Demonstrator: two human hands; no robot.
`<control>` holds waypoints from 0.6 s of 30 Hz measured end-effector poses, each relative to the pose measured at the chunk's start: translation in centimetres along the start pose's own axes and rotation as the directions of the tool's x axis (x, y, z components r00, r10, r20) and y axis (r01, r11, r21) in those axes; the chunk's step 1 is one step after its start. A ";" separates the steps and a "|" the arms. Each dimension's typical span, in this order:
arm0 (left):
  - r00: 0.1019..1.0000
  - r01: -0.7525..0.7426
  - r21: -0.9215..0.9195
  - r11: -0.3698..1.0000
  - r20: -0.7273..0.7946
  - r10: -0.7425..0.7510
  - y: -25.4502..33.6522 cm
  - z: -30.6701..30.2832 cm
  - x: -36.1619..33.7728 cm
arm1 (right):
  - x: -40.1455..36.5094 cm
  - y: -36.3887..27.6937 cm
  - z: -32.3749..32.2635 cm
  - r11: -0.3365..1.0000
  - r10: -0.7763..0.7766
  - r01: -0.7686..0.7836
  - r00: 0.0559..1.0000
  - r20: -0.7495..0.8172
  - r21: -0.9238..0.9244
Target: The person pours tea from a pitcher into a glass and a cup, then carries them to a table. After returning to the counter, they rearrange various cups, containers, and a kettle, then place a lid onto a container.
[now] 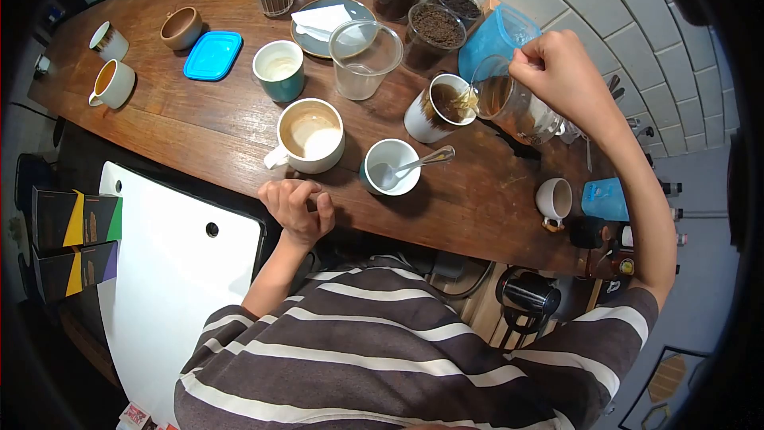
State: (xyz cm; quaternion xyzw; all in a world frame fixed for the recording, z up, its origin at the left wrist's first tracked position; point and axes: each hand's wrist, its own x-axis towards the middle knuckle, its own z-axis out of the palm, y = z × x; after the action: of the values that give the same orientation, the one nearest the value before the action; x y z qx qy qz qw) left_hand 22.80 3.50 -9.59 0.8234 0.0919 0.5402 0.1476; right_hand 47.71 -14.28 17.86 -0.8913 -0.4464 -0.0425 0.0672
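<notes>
My right hand (549, 72) is closed on the upper side of a clear glass jug (519, 107) tilted to the left. Brown liquid shows in the jug, its mouth at the rim of a white-and-brown cup (430, 118), and a stream runs into that cup. Loosely curled, my left hand (298, 211) holds nothing at the table's front edge. Just beyond it stands a wide white mug (312, 131) with brown residue inside. To the right of that mug, a metal spoon (430, 158) leans in a white-lined cup (390, 169).
Behind are a green cup (280, 80), a clear plastic cup (358, 76), a plate (318, 46) with white paper, and several cups of dark grounds (434, 32). A blue container (485, 40) stands near the tiled wall. A small cup (554, 197) is at right, a blue lid (213, 56) at left.
</notes>
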 end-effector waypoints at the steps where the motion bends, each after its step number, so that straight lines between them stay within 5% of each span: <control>1: 1.000 -0.004 -0.001 1.000 -0.003 0.004 0.0 0.0 0.0 | 0.0 -0.1 0.0 1.000 0.009 -0.009 1.000 0.007 0.009; 18: 1.000 -0.003 0.006 1.000 -0.017 0.003 0.0 0.1 0.1 | -0.7 1.8 0.7 0.999 0.031 -0.032 0.999 0.012 0.036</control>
State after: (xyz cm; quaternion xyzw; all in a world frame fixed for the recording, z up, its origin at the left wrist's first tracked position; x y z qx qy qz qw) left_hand 22.95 3.50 -9.55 0.8195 0.0935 0.5470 0.1435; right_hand 48.72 -15.75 16.93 -0.8970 -0.4335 -0.0284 0.0814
